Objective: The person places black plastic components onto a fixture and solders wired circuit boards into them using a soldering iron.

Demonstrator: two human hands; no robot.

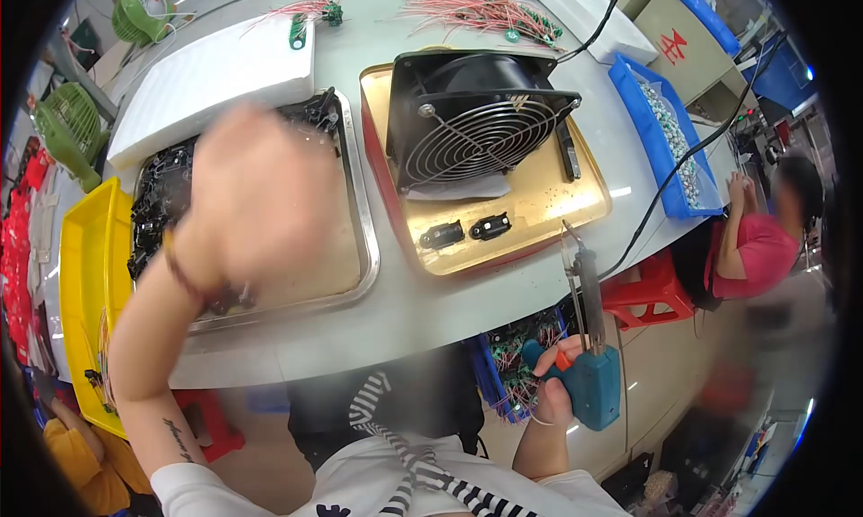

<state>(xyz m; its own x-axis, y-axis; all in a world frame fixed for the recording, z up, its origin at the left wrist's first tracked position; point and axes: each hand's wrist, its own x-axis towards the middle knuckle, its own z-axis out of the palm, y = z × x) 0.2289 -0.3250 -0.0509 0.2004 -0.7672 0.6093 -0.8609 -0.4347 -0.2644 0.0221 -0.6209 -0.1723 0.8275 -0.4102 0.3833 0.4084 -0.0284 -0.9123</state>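
Observation:
My right hand (559, 373) is wrapped round the handle of a teal soldering gun (597, 387), whose metal tip points up near the gold tray's front right corner. Smeared by motion, my left hand (261, 193) is over the metal tray (364, 279) of black parts (166, 189); its fingers cannot be made out. On the gold tray (575, 213) stands a black fan (485, 139), with two small black housings (442, 236) lying in front of it. A black bar-shaped piece (568, 151) lies to the fan's right.
A white foam block (216, 85) lies behind the metal tray. Yellow bin (85, 283) at left, blue bin (661, 139) of small parts at right, near a black cable. Red-wired green boards (512, 18) lie at the back. Another person (760, 247) sits at the right.

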